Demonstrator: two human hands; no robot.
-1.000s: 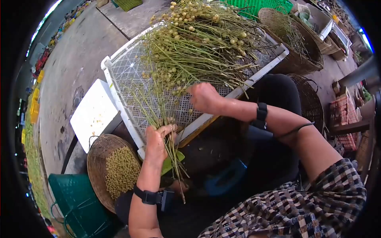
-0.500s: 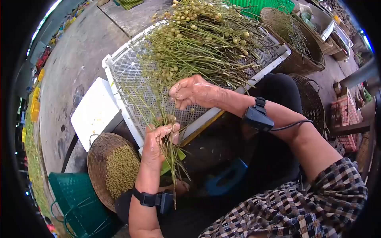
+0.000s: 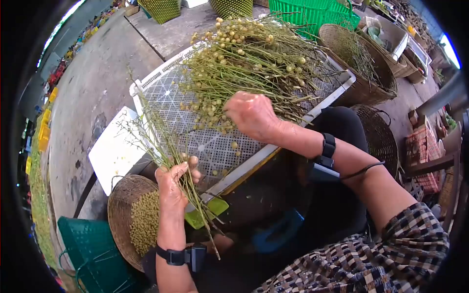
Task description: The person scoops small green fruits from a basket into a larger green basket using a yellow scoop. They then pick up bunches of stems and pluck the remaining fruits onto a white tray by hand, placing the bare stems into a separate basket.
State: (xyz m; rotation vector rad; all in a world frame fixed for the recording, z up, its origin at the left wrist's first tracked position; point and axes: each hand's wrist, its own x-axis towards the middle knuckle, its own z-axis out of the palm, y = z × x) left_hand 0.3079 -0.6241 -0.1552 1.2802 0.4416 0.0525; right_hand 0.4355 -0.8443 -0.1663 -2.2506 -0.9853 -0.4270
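My two hands are well apart. The left hand is clamped on a bunch of stems at the near left corner of the white perforated tray; the twiggy tips slant up across the tray's left edge, and the bare ends hang outside its near edge. My right hand is over the tray with fingers curled in; I cannot tell whether they grip anything. It overlaps the heap of stems, which bears round fruits and covers the tray towards the far and right edges; contact cannot be determined. Loose fruits lie near the near edge. Beyond the left edge I note a white panel, a woven basket containing small round produce, and a green basket.
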